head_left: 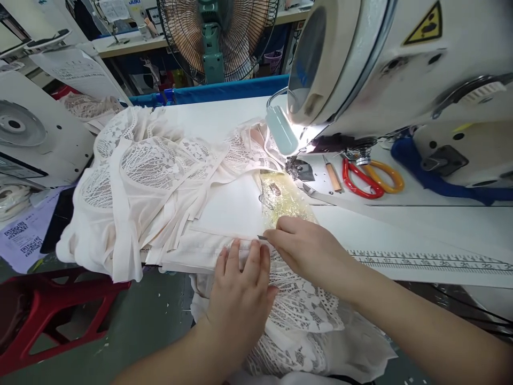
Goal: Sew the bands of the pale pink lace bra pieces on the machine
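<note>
My left hand lies with its fingers stretched out on a folded pale fabric edge at the table's front. In my closed right hand is a small tool with a dark pointed metal tip; its kind is hidden by my fingers. That tip points left, just above my left fingertips. White lace bras are heaped to the left, one running up to the sewing machine's presser foot. More lace fabric hangs over the edge below my hands.
A lit sewing machine stands at the right. Near its needle lie red-handled scissors, an orange handle loop and a wooden-handled tool. Yellowish tape covers part of the table. A ruler strip follows the front edge. A red stool stands lower left.
</note>
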`<state>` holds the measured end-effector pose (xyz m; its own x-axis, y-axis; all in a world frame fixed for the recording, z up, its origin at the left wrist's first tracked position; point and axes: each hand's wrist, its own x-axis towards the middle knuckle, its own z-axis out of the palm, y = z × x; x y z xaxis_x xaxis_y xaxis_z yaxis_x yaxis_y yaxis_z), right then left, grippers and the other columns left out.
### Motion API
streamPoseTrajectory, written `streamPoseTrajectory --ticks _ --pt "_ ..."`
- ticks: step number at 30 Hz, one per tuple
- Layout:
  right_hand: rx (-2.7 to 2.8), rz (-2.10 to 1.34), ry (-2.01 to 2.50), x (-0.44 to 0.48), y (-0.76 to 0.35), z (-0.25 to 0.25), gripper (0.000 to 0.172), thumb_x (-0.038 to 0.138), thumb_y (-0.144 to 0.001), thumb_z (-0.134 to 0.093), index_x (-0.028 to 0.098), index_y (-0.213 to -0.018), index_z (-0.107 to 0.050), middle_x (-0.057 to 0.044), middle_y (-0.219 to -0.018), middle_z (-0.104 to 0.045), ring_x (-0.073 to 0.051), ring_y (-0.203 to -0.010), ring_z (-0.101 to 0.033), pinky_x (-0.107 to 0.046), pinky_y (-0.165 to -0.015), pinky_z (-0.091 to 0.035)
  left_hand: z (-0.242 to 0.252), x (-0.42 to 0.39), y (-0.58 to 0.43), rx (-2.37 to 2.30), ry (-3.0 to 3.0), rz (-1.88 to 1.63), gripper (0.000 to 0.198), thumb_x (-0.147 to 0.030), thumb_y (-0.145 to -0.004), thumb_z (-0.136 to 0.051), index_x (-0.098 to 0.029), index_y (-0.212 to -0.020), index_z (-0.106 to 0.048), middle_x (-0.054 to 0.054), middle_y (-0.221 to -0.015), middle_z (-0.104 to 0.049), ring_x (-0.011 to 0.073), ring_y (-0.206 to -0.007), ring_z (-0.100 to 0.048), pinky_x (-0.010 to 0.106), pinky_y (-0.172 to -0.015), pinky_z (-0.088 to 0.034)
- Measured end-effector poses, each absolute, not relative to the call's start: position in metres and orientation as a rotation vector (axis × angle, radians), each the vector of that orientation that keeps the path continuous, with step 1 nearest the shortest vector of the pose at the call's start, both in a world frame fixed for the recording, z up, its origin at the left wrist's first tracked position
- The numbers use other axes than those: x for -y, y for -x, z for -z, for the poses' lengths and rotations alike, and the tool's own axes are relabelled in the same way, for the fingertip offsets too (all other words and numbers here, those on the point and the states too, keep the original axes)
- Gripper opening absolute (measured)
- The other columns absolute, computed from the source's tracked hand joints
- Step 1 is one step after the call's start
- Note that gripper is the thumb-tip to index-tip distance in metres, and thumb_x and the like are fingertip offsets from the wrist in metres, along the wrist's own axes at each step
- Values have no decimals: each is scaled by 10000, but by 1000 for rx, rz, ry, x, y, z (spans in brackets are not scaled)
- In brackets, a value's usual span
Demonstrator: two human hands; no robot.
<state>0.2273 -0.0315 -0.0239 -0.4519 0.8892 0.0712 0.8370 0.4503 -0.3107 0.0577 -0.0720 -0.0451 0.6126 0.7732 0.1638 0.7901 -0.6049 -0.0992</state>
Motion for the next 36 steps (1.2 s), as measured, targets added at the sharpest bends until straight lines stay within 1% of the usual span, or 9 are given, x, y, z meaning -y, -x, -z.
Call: streamPoseTrajectory --ticks 7,11,13,18,23,29,33,36 --pt "2647 -284 1536 31 -235 15 180 38 -729 -450 157 -740 -585 -12 -644 -443 -127 -551 -347 -248 -470 -178 40 69 -60 1286 2685 101 465 -380 -859 -465 -172 -1275 -483 49 -1316 -505 351 -1144 -466 492 -892 -434" --pt "2692 -275 1601 37 -247 10 227 -18 -640 -479 157 -733 -590 -14 -649 -450 -122 -533 -344 -248 -455 -162 39 70 -61 1285 2676 106 471 -369 -839 -502 -177 -1268 -488 56 -1299 -520 352 -1138 -475 495 -880 -446" --pt "2671 -259 1639 40 -253 7 244 -24 -621 -490 156 -744 -600 -14 -650 -447 -120 -529 -349 -246 -448 -157 38 70 -61 1280 2675 107 480 -365 -830 -516 -168 -1267 -489 61 -1295 -524 353 -1130 -481 494 -873 -453" --pt "2562 -258 1656 42 -255 7 199 35 -733 -451 151 -776 -607 -15 -645 -429 -124 -541 -365 -238 -452 -168 38 69 -62 1254 2667 108 482 -374 -831 -512 -152 -1258 -497 73 -1279 -537 355 -1116 -491 499 -853 -465" --pt "2533 -329 1557 37 -244 17 209 95 -811 -401 161 -759 -593 -11 -659 -415 -129 -577 -355 -248 -475 -175 38 69 -62 1240 2656 107 478 -391 -834 -499 -139 -1240 -514 82 -1272 -541 362 -1106 -493 501 -847 -465" --pt "2620 -306 1530 37 -253 23 195 90 -786 -401 165 -786 -580 2 -659 -385 -124 -559 -310 -257 -480 -151 37 68 -62 1231 2657 103 473 -383 -847 -478 -142 -1254 -499 80 -1285 -529 361 -1108 -483 497 -842 -459" --pt "2630 -264 1514 41 -264 22 186 63 -759 -430 160 -804 -582 -9 -677 -412 -136 -591 -352 -256 -481 -154 37 68 -61 1215 2668 98 493 -383 -836 -503 -135 -1262 -487 103 -1282 -524 364 -1113 -476 499 -838 -456" --pt "2629 -240 1508 42 -266 19 199 35 -735 -440 159 -793 -585 -13 -684 -434 -135 -584 -355 -257 -474 -153 33 67 -61 1213 2690 83 499 -381 -829 -515 -132 -1261 -488 115 -1281 -523 372 -1109 -480 502 -822 -464"
